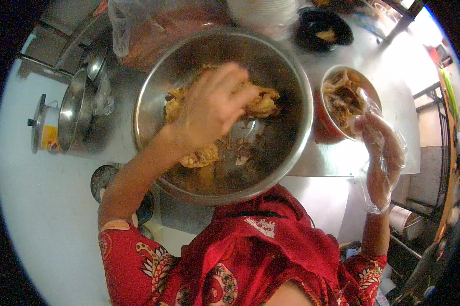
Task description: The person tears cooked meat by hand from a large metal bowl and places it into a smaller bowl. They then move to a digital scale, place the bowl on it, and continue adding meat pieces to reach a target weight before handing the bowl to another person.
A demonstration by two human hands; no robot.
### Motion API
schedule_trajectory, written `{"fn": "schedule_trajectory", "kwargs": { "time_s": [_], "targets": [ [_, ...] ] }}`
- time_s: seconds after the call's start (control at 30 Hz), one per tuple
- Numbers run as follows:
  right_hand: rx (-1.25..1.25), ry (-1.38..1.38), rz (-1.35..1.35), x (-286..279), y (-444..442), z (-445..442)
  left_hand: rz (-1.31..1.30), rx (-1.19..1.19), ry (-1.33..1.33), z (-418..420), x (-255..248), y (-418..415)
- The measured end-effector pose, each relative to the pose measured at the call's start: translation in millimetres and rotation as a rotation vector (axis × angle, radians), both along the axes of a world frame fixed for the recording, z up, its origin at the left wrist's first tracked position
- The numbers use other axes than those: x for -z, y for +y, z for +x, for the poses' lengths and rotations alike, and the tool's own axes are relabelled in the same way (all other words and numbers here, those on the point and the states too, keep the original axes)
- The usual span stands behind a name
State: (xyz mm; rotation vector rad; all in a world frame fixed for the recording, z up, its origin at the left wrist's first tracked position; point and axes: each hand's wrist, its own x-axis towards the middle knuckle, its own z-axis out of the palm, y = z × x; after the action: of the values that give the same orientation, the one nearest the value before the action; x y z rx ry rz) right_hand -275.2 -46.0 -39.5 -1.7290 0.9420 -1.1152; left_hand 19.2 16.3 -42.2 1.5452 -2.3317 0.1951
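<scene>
A large stainless steel basin (306, 91) fills the middle of the view. Inside it are pieces of cooked meat, likely chicken (266, 102), with a smaller piece (201, 157) near my wrist and dark scraps on the bottom. My left hand (214, 103), bare and blurred by motion, is over the meat; whether its fingers hold any is unclear. On the right, my right hand (379, 134) wears a clear plastic glove. Its bent fingertips are at the near right rim of a smaller bowl (331, 128), which contains bones and meat scraps (342, 95). I cannot tell whether they pinch something.
Behind the basin stands a stack of white plates or bowls (264, 11), beside a black bowl (321, 30) with a pale piece in it. A metal pan (75, 111) and crumpled clear plastic (104, 97) lie left. The steel tabletop (325, 162) ends just before me.
</scene>
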Motion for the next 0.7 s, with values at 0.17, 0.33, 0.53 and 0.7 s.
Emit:
{"fn": "schedule_trajectory", "kwargs": {
  "time_s": [0.17,0.33,0.53,0.7],
  "targets": [
    [-0.002,-0.043,0.025,-10.1,6.9,1.8,0.217,-0.178,-0.089,24.2,2.0,-22.8],
    [-0.005,-0.050,0.161,-11.3,7.7,-6.1,-0.036,0.062,-0.225,33.9,10.4,7.1],
    [-0.130,0.002,0.038,-38.4,4.6,29.0,-0.027,0.081,-0.304,46.3,9.7,18.0],
    [-0.233,0.141,-0.098,-45.5,-22.7,56.7,-0.132,-0.095,0.101,56.6,-11.0,22.2]
  ]
}}
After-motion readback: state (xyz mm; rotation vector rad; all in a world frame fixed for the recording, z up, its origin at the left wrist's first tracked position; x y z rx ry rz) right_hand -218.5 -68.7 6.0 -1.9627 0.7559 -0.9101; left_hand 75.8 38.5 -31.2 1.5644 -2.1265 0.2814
